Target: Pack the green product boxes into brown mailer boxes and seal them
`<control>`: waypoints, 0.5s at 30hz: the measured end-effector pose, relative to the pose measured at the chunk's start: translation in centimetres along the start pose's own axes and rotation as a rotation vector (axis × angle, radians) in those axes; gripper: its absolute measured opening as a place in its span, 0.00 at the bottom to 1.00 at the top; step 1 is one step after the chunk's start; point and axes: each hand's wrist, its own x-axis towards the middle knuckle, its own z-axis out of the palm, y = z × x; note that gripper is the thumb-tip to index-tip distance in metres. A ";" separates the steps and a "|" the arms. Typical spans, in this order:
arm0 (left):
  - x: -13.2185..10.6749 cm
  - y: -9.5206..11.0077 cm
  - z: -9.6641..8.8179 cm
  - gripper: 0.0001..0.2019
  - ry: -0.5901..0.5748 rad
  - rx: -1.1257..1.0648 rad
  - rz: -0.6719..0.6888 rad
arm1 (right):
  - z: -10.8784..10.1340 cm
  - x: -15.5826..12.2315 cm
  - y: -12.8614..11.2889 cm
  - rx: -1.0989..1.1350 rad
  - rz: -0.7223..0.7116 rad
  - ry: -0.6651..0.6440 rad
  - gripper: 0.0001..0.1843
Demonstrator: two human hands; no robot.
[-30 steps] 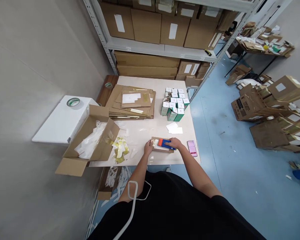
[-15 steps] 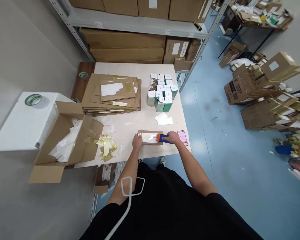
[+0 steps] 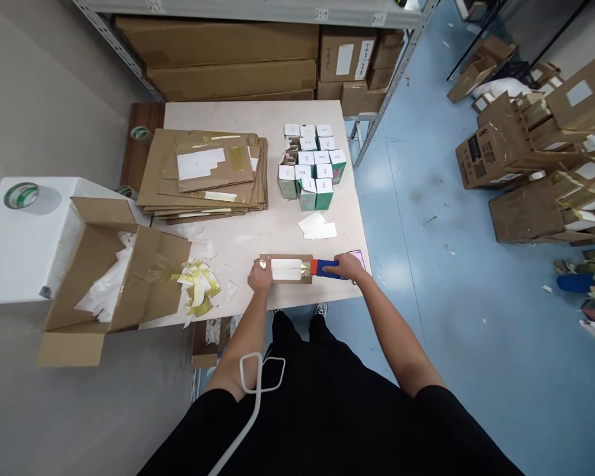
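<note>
A small flat cardboard box (image 3: 277,276) with a white label lies near the table's front edge. My left hand (image 3: 260,276) grips its left end, thumb on top. A blue and orange tape dispenser (image 3: 326,268) is in my closed right hand (image 3: 348,266), its orange end at the box's right edge. Shiny clear tape (image 3: 305,267) shows on the box beside that end. A phone (image 3: 357,255) with a pink screen is partly hidden behind my right hand.
Flattened cardboard (image 3: 203,198) is stacked at the back left of the table (image 3: 258,235). Several white and green boxes (image 3: 324,193) stand at the right, near white paper slips (image 3: 317,227). An open carton (image 3: 149,281) and yellow-white scraps (image 3: 198,287) sit left.
The tape dispenser has moved rightward off the box's top to its right edge, uncovering tape there. My right hand now covers more of the phone. The camera view has shifted.
</note>
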 end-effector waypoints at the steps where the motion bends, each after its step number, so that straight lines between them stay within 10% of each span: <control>1: 0.0 0.0 0.0 0.31 0.001 0.004 0.001 | -0.2 0.1 0.4 -0.023 -0.006 0.009 0.32; 15: 0.1 -0.2 0.5 0.32 0.025 -0.026 0.006 | 1.7 -1.1 5.7 0.040 0.124 0.046 0.27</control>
